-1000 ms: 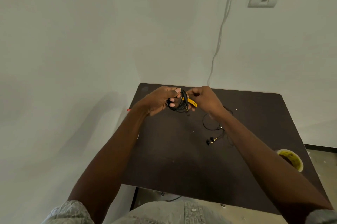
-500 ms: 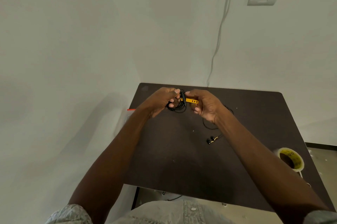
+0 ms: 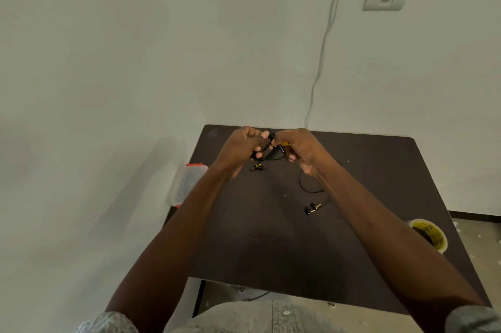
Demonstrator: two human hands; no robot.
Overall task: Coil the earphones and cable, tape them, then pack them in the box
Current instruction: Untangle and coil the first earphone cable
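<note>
Both hands' grip on coiled cable (image 3: 272,152) (black, yellow), above table (image 3: 379,170)

box (image 3: 189,183): half behind left forearm | coil (image 3: 272,152): perhaps mostly hidden inside hands

At frame centre, the left hand (image 3: 242,149) and right hand (image 3: 301,149) grip a black coil of cable (image 3: 272,152) above the dark worktop (image 3: 379,170). Two earbuds (image 3: 311,208) lie on the worktop right of centre. A tape roll (image 3: 429,235) sits at the right edge, and a clear box (image 3: 189,183) at the left edge.
</note>
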